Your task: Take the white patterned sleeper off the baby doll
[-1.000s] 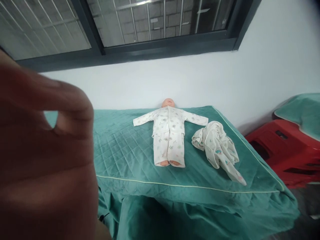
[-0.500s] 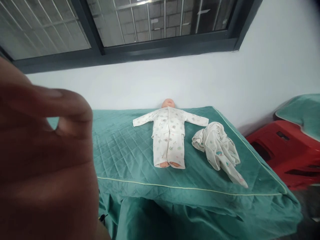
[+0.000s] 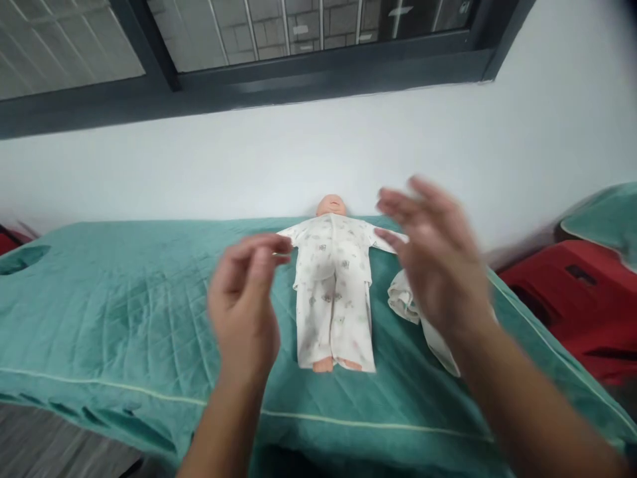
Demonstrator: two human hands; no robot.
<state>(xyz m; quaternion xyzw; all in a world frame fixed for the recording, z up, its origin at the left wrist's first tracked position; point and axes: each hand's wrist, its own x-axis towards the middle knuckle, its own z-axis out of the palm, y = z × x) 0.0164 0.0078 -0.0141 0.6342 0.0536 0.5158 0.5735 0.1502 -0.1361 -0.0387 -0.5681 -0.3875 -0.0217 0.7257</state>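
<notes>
A baby doll (image 3: 331,205) lies on its back on the green quilted cover, dressed in a white patterned top (image 3: 328,245) and matching trousers (image 3: 316,318). Its feet show at the trouser hems. In the air by the doll's sleeve on the left, my left hand (image 3: 246,302) is loosely curled, with nothing seen in it. My right hand (image 3: 432,255), blurred, is raised with its fingers apart and empty, covering part of the other sleeve. Behind that hand and forearm lies a crumpled white patterned cloth (image 3: 404,299), partly hidden.
The green quilted cover (image 3: 124,318) drapes over a bed-like surface against a white wall (image 3: 199,172). A dark-framed window (image 3: 298,76) is above. At the right stand red plastic stools or chairs (image 3: 567,299), with green cloth (image 3: 610,212) over them.
A hand that loomed close to the camera at the left is gone from there. Both my hands now reach out above the bed. The view has shifted slightly; doll and cloth lie as before.
</notes>
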